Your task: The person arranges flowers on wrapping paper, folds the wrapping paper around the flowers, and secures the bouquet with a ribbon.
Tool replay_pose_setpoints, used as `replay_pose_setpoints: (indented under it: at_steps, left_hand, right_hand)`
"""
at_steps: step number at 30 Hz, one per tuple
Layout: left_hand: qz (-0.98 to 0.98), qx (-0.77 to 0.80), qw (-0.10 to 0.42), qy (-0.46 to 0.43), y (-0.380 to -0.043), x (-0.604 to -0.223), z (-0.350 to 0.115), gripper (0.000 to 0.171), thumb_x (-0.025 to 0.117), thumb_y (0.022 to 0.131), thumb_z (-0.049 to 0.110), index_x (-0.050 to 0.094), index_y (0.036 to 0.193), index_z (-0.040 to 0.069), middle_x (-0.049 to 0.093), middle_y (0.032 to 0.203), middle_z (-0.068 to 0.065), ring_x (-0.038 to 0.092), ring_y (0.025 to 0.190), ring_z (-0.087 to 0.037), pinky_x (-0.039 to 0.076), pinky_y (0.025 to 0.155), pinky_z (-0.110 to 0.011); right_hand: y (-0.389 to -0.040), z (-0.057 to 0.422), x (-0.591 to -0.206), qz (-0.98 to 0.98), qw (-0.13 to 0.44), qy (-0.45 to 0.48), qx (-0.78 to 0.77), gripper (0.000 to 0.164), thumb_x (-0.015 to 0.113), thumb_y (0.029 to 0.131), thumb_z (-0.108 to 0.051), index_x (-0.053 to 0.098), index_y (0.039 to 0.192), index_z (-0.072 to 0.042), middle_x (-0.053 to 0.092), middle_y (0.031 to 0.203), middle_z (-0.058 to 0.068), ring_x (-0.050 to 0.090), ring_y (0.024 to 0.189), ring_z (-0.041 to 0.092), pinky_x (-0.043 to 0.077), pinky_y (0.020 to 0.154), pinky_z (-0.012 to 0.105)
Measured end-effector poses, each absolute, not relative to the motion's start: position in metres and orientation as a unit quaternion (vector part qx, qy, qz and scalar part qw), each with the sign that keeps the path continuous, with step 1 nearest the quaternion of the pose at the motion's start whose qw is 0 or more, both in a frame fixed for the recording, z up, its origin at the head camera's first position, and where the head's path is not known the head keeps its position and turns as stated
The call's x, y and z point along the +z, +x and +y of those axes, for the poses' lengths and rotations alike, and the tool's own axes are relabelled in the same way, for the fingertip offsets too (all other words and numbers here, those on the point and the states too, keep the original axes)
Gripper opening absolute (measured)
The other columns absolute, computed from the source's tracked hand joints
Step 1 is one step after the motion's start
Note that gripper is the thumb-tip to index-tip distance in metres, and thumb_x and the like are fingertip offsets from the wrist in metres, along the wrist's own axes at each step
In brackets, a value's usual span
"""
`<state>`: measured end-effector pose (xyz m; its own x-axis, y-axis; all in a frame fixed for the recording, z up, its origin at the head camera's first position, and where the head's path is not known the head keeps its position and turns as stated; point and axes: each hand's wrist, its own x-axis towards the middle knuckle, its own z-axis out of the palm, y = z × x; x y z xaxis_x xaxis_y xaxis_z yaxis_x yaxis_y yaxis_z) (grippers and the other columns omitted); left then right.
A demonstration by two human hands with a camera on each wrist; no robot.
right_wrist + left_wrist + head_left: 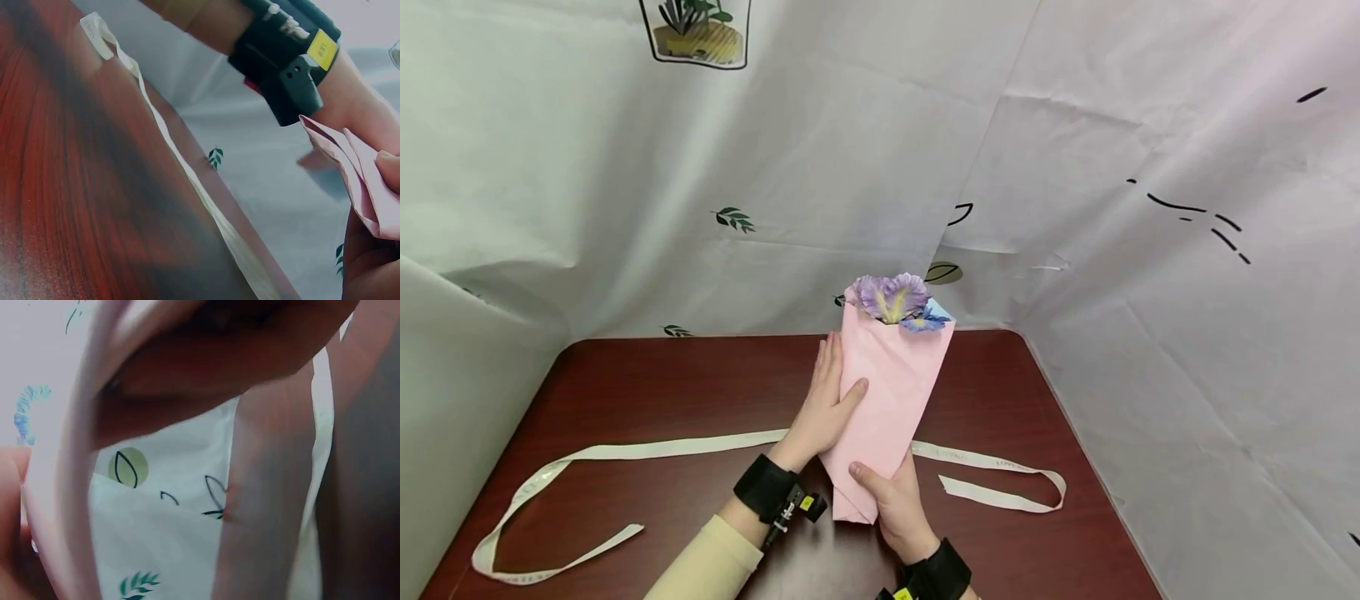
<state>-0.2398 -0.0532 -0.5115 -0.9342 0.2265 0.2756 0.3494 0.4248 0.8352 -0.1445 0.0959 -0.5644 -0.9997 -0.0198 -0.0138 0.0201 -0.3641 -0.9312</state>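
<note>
A flower bouquet (887, 383) wrapped in pink paper is held up, tilted slightly right, above the table. A purple flower (891, 297) and a blue flower (925, 319) show at its top. My left hand (823, 408) lies along its left side, fingers straight and pointing up, thumb laid over the front. With its thumb in front, my right hand (898, 508) grips the lower end; its other fingers are hidden behind. The folded bottom of the pink paper (356, 169) shows in the right wrist view.
A long white ribbon (681, 448) with faint print stretches across the dark red wooden table (700, 383) behind the bouquet, its ends looped back on both sides. White printed cloth (850, 150) hangs around the table's back and sides.
</note>
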Motion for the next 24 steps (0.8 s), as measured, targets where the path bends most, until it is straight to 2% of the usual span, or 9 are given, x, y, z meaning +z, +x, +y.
replay_pose_setpoints:
  at_steps: [4, 6, 10, 13, 18, 24]
  left_hand:
    - [-0.764, -0.632, -0.004, -0.132, -0.229, -0.519, -0.049, 0.086, 0.058, 0.11, 0.037, -0.002, 0.172, 0.031, 0.005, 0.179, 0.0, 0.013, 0.163, -0.025, 0.02, 0.128, -0.054]
    - [-0.715, -0.688, -0.04, -0.113, -0.223, -0.522, -0.047, 0.086, 0.06, 0.109, 0.036, 0.0, 0.171, 0.037, 0.007, 0.179, 0.003, 0.015, 0.162, -0.023, 0.022, 0.128, -0.053]
    - [-0.62, -0.772, -0.091, -0.102, -0.213, -0.528, -0.043, 0.086, 0.06, 0.11, 0.026, 0.001, 0.172, 0.033, 0.002, 0.179, 0.006, 0.008, 0.163, -0.02, 0.02, 0.128, -0.049]
    - [-0.572, -0.806, -0.11, -0.106, -0.209, -0.531, -0.041, 0.086, 0.059, 0.11, 0.019, 0.001, 0.172, 0.031, 0.002, 0.178, 0.011, 0.007, 0.162, -0.014, 0.022, 0.127, -0.039]
    - [-0.533, -0.83, -0.113, -0.12, -0.208, -0.536, -0.041, 0.082, 0.055, 0.11, 0.008, 0.008, 0.172, 0.033, 0.008, 0.177, 0.012, 0.015, 0.161, -0.016, 0.034, 0.118, -0.022]
    - [-0.501, -0.849, -0.111, -0.125, -0.206, -0.543, -0.044, 0.082, 0.049, 0.108, -0.002, 0.011, 0.172, 0.033, 0.015, 0.176, 0.006, 0.027, 0.156, -0.023, 0.043, 0.111, -0.023]
  right_hand:
    - [-0.146, 0.094, -0.564, 0.562, 0.002, 0.009, -0.827, 0.08, 0.08, 0.085, 0.008, 0.036, 0.151, -0.006, 0.059, 0.135, 0.011, 0.065, 0.119, 0.022, 0.058, 0.096, 0.034]
    - [-0.147, 0.094, -0.564, 0.561, -0.001, 0.011, -0.828, 0.08, 0.079, 0.085, 0.009, 0.035, 0.151, -0.006, 0.059, 0.135, 0.012, 0.066, 0.118, 0.022, 0.059, 0.095, 0.034]
    - [-0.151, 0.093, -0.564, 0.565, -0.002, 0.006, -0.825, 0.08, 0.08, 0.087, 0.007, 0.035, 0.152, -0.006, 0.059, 0.136, 0.013, 0.066, 0.12, 0.024, 0.059, 0.094, 0.034]
    - [-0.153, 0.094, -0.564, 0.569, -0.004, 0.004, -0.822, 0.082, 0.08, 0.087, 0.005, 0.034, 0.154, -0.007, 0.058, 0.138, 0.014, 0.065, 0.122, 0.024, 0.059, 0.095, 0.034]
    - [-0.155, 0.094, -0.563, 0.575, -0.002, 0.002, -0.818, 0.085, 0.081, 0.086, 0.006, 0.035, 0.156, -0.009, 0.056, 0.142, 0.014, 0.064, 0.123, 0.023, 0.058, 0.096, 0.033]
    - [-0.155, 0.094, -0.559, 0.608, -0.02, 0.0, -0.794, 0.089, 0.085, 0.082, 0.006, 0.038, 0.156, -0.01, 0.057, 0.14, 0.015, 0.063, 0.12, 0.023, 0.057, 0.095, 0.031]
